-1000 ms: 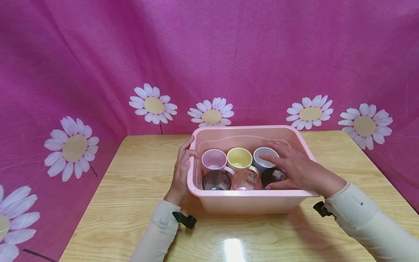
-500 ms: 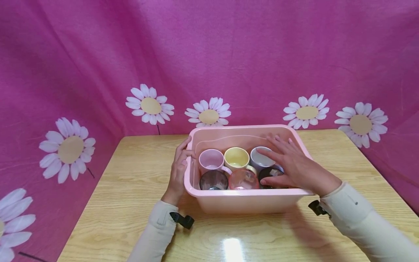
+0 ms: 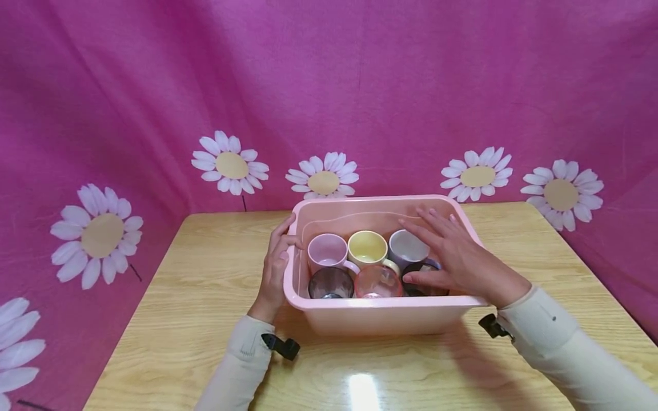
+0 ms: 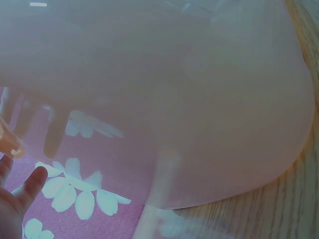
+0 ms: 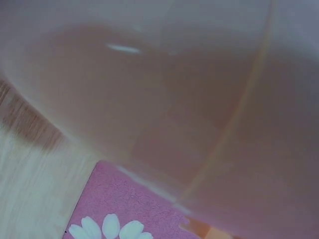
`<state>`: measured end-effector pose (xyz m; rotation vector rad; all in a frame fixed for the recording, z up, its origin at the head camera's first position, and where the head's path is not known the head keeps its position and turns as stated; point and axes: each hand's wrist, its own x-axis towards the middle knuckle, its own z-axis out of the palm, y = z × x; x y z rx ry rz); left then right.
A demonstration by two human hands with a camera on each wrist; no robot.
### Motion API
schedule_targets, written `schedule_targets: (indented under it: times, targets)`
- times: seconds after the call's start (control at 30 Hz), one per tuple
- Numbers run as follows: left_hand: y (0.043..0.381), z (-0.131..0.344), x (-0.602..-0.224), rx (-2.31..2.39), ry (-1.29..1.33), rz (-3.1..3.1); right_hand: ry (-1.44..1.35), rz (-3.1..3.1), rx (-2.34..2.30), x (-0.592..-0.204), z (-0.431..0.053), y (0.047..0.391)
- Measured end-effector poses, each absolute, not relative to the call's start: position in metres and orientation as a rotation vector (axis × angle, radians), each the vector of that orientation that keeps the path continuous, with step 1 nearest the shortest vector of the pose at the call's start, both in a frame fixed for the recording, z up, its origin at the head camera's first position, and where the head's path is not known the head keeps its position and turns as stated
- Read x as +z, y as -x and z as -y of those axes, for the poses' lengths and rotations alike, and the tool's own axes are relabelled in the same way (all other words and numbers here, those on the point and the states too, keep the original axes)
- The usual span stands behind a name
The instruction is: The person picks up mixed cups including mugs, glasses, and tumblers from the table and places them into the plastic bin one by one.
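A pink plastic tub (image 3: 370, 319) stands on the table, holding two rows of cups. At the back are a lilac mug (image 3: 327, 248), a yellow mug (image 3: 367, 245) and a greyish mug (image 3: 408, 246). In front sit a dark see-through glass (image 3: 330, 282), a pink see-through glass (image 3: 378, 281) and another dark glass (image 3: 422, 285). My left hand (image 3: 273, 271) grips the tub's left rim, one fingertip hooked over it. Over the right side hovers my right hand (image 3: 457, 262), fingers spread, thumb overlapping the right dark glass. Both wrist views mostly show the tub's blurred wall.
The wooden table (image 3: 205, 319) reaches out on both sides of the tub and in front of it. Close behind hangs a magenta cloth (image 3: 360, 103) with white daisies. Each cuff carries a small black camera mount (image 3: 281, 346).
My right hand's fingers have lifted off the greyish mug's opening and spread slightly, the thumb shifting left. The whole head view has drifted a little; my left hand keeps its place on the rim.
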<state>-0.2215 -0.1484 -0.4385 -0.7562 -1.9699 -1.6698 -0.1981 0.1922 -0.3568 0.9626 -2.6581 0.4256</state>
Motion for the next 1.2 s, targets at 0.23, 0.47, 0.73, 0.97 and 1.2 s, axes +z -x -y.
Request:
schedule_targets:
  times: [0.23, 0.47, 0.73, 0.97, 1.2]
  targets:
    - [0.222, 0.147, -0.438, -1.678, 0.786, 1.932, -0.959, 2.505, 0.489, -0.356, -0.195, 0.204]
    - [0.223, 0.147, -0.437, -1.669, 0.793, 1.919, -0.973, 2.352, 0.479, -0.354, -0.195, 0.212]
    - [0.221, 0.143, -0.437, -1.685, 0.783, 1.925, -0.906, 2.363, 0.467, -0.355, -0.2, 0.211]
    - [0.219, 0.143, -0.435, -1.725, 0.792, 1.894, -0.833, 2.404, 0.47, -0.354, -0.2, 0.207]
    - [0.22, 0.142, -0.437, -1.735, 0.776, 1.906, -0.722, 2.465, 0.503, -0.353, -0.201, 0.203]
